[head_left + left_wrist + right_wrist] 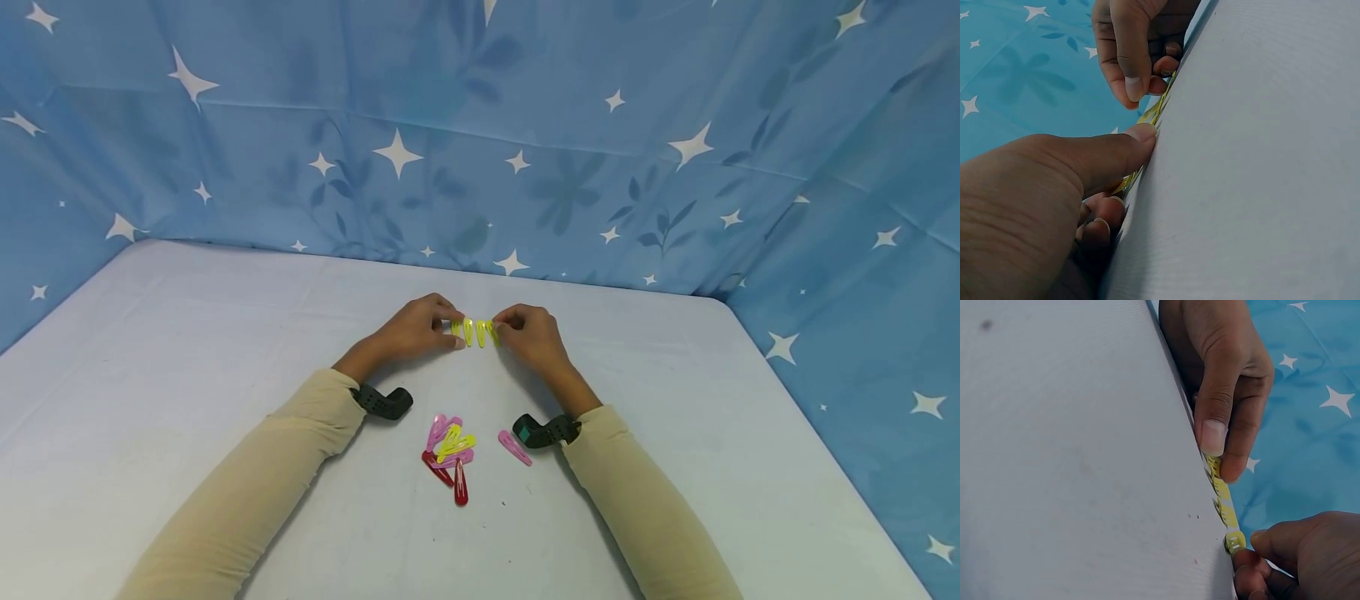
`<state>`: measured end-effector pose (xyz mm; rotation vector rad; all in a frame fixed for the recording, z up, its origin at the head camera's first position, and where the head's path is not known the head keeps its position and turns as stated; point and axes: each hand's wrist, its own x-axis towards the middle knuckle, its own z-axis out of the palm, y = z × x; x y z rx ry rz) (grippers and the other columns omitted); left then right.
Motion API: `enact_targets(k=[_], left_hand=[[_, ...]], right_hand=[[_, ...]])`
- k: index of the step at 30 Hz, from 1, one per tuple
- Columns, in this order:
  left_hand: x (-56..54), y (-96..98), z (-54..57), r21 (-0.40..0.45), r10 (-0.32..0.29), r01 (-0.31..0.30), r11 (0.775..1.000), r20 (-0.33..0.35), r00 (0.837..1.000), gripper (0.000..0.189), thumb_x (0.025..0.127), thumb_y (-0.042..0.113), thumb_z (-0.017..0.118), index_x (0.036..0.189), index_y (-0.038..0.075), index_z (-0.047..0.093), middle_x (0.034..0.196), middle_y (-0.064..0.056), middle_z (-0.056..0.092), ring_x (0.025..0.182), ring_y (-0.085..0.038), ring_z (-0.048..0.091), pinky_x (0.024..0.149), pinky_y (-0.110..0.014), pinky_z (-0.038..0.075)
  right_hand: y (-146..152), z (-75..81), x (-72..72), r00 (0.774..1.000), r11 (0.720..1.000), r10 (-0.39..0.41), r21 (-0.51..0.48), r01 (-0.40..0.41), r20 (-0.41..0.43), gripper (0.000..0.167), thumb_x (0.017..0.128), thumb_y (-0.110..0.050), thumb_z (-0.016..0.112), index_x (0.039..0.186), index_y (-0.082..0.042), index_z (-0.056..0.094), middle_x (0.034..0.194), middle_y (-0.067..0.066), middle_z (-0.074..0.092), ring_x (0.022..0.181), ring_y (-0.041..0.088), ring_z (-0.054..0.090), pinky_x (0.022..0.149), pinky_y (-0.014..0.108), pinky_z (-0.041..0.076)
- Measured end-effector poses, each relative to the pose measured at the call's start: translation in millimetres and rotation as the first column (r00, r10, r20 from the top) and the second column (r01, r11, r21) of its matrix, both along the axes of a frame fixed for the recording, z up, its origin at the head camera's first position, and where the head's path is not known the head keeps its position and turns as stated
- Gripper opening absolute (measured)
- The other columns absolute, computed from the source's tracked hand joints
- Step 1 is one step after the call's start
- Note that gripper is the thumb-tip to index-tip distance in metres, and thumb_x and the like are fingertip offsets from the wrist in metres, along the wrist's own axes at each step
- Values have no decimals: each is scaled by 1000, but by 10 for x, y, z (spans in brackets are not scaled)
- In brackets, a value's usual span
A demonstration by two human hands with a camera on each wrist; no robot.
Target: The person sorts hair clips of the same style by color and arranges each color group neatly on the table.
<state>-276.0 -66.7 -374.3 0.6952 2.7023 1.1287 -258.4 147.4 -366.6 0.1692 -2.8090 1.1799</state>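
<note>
My left grip [420,331], slightly parted, holds the leftmost yellow clip [455,328] by its ends; my right grip [531,337], nearly closed, pinches the rightmost yellow clip [1235,541].

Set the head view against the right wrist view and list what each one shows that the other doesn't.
Only the head view: the mixed pile of pink, yellow and red hair clips, the lone pink clip, the beige sleeves and the black wrist devices.

Only the right wrist view: no extra object that I can make out, just a low, close side angle on the yellow clip row.

Both: that row, the left hand, the right hand, the white table and the blue starry cloth.
</note>
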Motion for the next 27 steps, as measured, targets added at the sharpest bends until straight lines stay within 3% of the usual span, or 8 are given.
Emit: enact_targets(k=[11,15,19,27], left_hand=[[1,1,3,1,-1,1,1000,-1,1000,49,89,23,72,134,6,62,131,-13,54,99,-22,54,86,-34,46],[11,-4,18,9,-7,7,1000,-14,1000,48,89,23,72,133,5,62,131,-13,54,98,-22,54,85,-35,46],[3,0,12,10,-19,19,1000,-30,999,48,89,24,72,133,5,63,130,-13,55,98,-22,55,84,-34,46],[-26,-10,-21,3,-22,22,1000,-26,999,47,89,24,71,132,5,63,130,-13,55,100,-23,56,87,-37,47]], right_hand=[[10,1,8,999,999,34,-26,-35,-28,19,94,-16,61,102,-4,74,96,12,72,81,21,59,66,26,44],[-15,56,45,994,994,94,-59,-96,-48,19,94,-16,61,103,-4,73,95,12,72,77,19,59,64,26,45],[-45,114,127,984,980,178,-90,-179,-18,18,95,-16,63,104,-5,73,93,11,72,72,16,59,61,27,46],[-41,133,315,948,945,319,-79,-316,24,19,92,-9,65,108,-2,72,90,12,71,68,12,59,61,25,47]])
